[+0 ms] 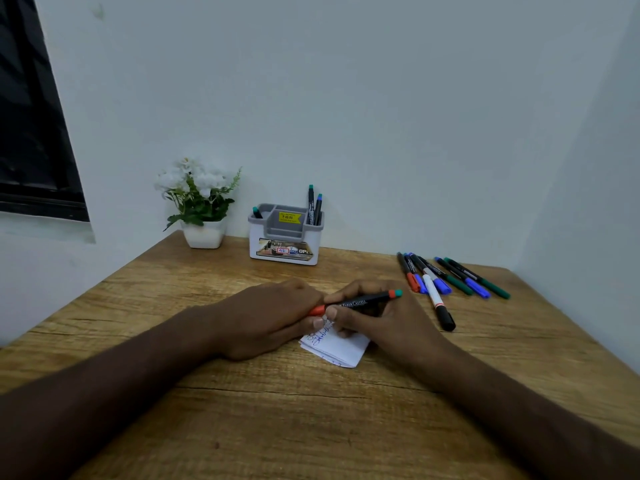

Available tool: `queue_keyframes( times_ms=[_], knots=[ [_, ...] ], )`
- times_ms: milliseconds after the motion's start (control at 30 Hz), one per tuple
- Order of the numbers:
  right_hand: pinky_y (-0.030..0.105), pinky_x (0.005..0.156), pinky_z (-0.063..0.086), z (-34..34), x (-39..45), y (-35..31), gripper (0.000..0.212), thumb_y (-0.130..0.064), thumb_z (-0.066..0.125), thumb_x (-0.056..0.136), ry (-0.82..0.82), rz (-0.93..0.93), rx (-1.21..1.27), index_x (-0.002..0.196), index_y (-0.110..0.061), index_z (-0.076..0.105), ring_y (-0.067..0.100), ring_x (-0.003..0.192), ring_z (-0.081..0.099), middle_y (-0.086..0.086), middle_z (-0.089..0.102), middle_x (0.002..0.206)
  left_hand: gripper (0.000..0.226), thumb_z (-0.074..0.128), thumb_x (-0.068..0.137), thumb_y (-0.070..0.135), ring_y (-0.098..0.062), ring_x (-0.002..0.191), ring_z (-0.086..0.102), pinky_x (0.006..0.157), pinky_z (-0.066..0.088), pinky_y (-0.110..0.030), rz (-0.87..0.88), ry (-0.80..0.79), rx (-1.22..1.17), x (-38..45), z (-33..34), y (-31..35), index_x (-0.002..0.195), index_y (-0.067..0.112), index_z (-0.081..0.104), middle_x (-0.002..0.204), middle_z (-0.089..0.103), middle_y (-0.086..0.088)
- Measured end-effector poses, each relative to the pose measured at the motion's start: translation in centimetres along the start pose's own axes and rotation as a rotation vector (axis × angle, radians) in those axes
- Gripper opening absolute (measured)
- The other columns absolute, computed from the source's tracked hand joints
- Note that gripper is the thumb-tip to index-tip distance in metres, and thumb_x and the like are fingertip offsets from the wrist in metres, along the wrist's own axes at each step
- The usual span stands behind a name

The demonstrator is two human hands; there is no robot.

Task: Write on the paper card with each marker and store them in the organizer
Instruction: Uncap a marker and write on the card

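Right now, from the head view, we take the organizer [284, 233] at the back of the desk [242, 410] as our landmark. Well in front of it, our two hands meet over the paper card [341, 346]. Our right hand [377, 320] is curled round a black Faber-Castell marker [356, 302] lying nearly level, its red end pointing left into our left hand [273, 317], whose fingers close on that red end. Whether that is the cap coming off or going on we cannot tell. The card lies partly under both hands and shows blue scribbles.

What could go wrong, as we judge it: the card is small, folded and only lightly pinned, so a tug on the cap may drag it or lift a corner. An uncapped tip so close to our fingers could also mark skin or the desk.

To the right of the organizer and nearer us lie the loose markers [450, 277], a fanned row with red, blue, green and black caps, some touching, so reaching for one may roll its neighbours.

Its right compartment holds two upright green-ended markers [314, 207]; its left one holds another marker [257, 212], only the tip showing. The middle section carries a yellow price sticker. Left of it stands a potted white flower [199, 202].
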State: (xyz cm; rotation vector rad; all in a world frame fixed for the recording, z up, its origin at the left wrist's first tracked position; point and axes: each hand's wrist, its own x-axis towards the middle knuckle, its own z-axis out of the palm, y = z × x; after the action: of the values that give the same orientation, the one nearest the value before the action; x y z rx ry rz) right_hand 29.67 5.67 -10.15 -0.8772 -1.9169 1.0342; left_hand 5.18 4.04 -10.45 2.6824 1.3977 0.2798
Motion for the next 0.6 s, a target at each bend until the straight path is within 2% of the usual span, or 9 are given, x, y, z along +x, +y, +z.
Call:
queue_keyframes(
  times_ms=[67, 133, 233, 300, 400, 500, 600],
  knots=[
    [0.038, 0.088, 0.066, 0.0, 0.0, 0.1, 0.022, -0.030, 0.078, 0.090, -0.024, 0.046, 0.074, 0.106, -0.016, 0.081, 0.025, 0.088, 0.081, 0.007, 0.083, 0.093, 0.045, 0.026, 0.108, 0.059, -0.002, 0.110, 0.051, 0.096, 0.049, -0.037, -0.018, 0.006, 0.001, -0.1, -0.1, 0.1, 0.135, 0.032, 0.050, 0.127, 0.055, 0.011],
    [0.039, 0.091, 0.065, -0.1, 0.1, 0.0, 0.035, -0.039, 0.071, 0.089, -0.046, 0.080, 0.144, 0.109, -0.011, 0.080, 0.028, 0.091, 0.081, 0.010, 0.084, 0.096, 0.045, 0.025, 0.108, 0.058, 0.003, 0.109, 0.048, 0.097, 0.049, -0.035, -0.020, 0.015, 0.004, -0.2, -0.2, 0.2, 0.134, 0.032, 0.051, 0.128, 0.055, 0.012],
    [0.034, 0.089, 0.065, -0.1, 0.2, 0.1, 0.036, -0.043, 0.066, 0.093, -0.044, 0.055, 0.049, 0.107, -0.013, 0.082, 0.023, 0.090, 0.080, 0.006, 0.084, 0.094, 0.043, 0.027, 0.110, 0.056, 0.006, 0.113, 0.044, 0.098, 0.047, -0.032, -0.007, 0.031, 0.026, -0.2, -0.1, 0.4, 0.138, 0.035, 0.051, 0.139, 0.053, 0.014],
    [0.036, 0.089, 0.065, 0.1, 0.2, 0.2, 0.039, -0.046, 0.065, 0.093, -0.046, 0.043, 0.001, 0.107, -0.014, 0.083, 0.021, 0.089, 0.081, 0.004, 0.084, 0.093, 0.043, 0.028, 0.110, 0.056, 0.008, 0.115, 0.041, 0.099, 0.046, -0.031, -0.014, 0.036, 0.047, -0.2, 0.0, 0.3, 0.138, 0.035, 0.053, 0.146, 0.050, 0.014],
    [0.037, 0.088, 0.066, 0.5, 0.4, 0.2, 0.036, -0.044, 0.067, 0.095, -0.045, 0.041, -0.027, 0.110, -0.016, 0.083, 0.019, 0.087, 0.081, 0.002, 0.085, 0.093, 0.054, 0.022, 0.105, 0.066, 0.005, 0.120, 0.044, 0.101, 0.048, -0.034, -0.021, 0.040, 0.050, -0.2, 0.1, 0.2, 0.133, 0.034, 0.056, 0.150, 0.048, 0.013],
    [0.033, 0.086, 0.065, 0.7, 0.6, 0.2, 0.029, -0.036, 0.065, 0.100, -0.058, 0.065, 0.006, 0.113, -0.015, 0.080, 0.019, 0.088, 0.080, 0.004, 0.084, 0.095, 0.048, 0.029, 0.107, 0.063, 0.001, 0.121, 0.049, 0.099, 0.051, -0.037, -0.014, 0.050, 0.034, -0.2, 0.2, 0.1, 0.131, 0.034, 0.057, 0.146, 0.052, 0.012],
    [0.035, 0.083, 0.065, 1.0, 0.2, 0.2, 0.027, -0.033, 0.059, 0.105, -0.042, 0.043, 0.008, 0.112, -0.014, 0.077, 0.022, 0.086, 0.078, 0.007, 0.082, 0.093, 0.041, 0.043, 0.104, 0.066, 0.001, 0.112, 0.052, 0.093, 0.053, -0.038, 0.004, 0.088, -0.030, 0.1, 0.5, -0.3, 0.129, 0.037, 0.055, 0.131, 0.059, 0.014]
  ],
)
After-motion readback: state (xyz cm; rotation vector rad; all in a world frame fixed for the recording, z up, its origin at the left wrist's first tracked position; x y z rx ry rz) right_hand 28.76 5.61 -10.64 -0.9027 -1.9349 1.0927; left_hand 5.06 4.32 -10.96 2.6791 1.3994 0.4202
